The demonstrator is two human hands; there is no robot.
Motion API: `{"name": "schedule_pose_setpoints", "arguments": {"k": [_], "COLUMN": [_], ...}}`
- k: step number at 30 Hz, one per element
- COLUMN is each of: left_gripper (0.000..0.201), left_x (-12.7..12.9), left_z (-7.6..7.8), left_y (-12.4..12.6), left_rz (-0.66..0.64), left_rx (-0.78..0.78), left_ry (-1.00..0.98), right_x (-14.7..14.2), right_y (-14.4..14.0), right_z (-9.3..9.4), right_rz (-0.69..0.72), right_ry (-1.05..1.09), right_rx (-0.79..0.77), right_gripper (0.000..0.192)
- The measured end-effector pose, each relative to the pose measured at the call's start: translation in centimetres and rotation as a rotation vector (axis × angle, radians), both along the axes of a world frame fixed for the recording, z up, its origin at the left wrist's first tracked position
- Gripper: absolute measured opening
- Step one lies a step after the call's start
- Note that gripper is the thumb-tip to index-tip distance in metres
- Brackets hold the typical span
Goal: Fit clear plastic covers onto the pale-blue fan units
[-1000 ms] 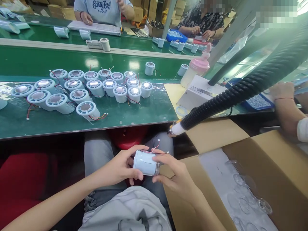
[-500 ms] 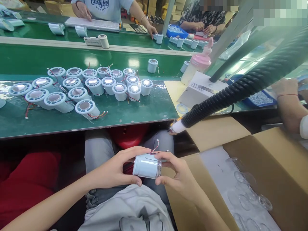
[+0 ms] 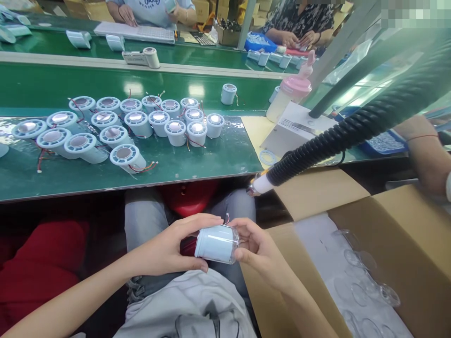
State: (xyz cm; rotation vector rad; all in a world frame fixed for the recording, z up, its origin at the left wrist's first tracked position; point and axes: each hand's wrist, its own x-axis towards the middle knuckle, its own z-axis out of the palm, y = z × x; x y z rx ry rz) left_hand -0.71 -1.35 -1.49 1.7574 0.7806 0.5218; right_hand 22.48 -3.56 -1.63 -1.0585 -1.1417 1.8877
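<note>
**Blue cylinder held in both hands on the near side of the bench**

The blue cylinder lies sideways, raised above the person's lap and apart from the bench. The left hand grips its left end, fingers along the far side and thumb along the near side. A clear cover projects at the other end; the right hand holds it between thumb and bent fingers. A thin wire rises behind the cylinder.

Similar cylinders stand grouped on the left part of the bench, many with wires. Beyond the bench, one lone cylinder stands on a green belt. A black hose slants across the bench's right part, its white nozzle past the near edge. On the bench's near right side, an open carton contains clear pieces.
</note>
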Motion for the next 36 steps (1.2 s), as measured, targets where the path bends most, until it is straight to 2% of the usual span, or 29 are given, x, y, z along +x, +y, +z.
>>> {"name": "schedule_pose_setpoints", "arguments": {"k": [12,24,30,33,35,36], "left_gripper": [0.074,0.073,0.067,0.06,0.056,0.055], "left_x": [-0.2,-0.3,-0.2,0.0,0.2,0.2], "left_z": [-0.5,-0.6,-0.8,-0.6,-0.3,-0.2], "left_y": [0.0,0.3,0.1,-0.1,-0.3,-0.4], "left_rz": [-0.032,-0.047,-0.029,0.013,0.051,0.071], "left_rx": [0.052,0.067,0.085,0.017,-0.103,-0.178], "left_ry": [-0.072,-0.134,-0.132,-0.148,-0.176,-0.188], "right_x": [-0.9,-2.0,-1.9,-1.9,-1.8,-1.7], "right_y": [0.3,0.2,0.7,0.6,0.3,0.1], "right_z": [-0.1,-0.5,-0.1,-0.2,-0.5,-0.7], "right_rz": [-0.03,0.041,0.133,0.179,0.127,0.062], "right_ry": [-0.007,0.082,0.077,0.027,-0.052,-0.113], "right_rx": [-0.193,-0.536,-0.736,-0.698,-0.538,-0.408], "right_gripper": [0.046,0.053,0.076,0.079,0.068,0.057]}}
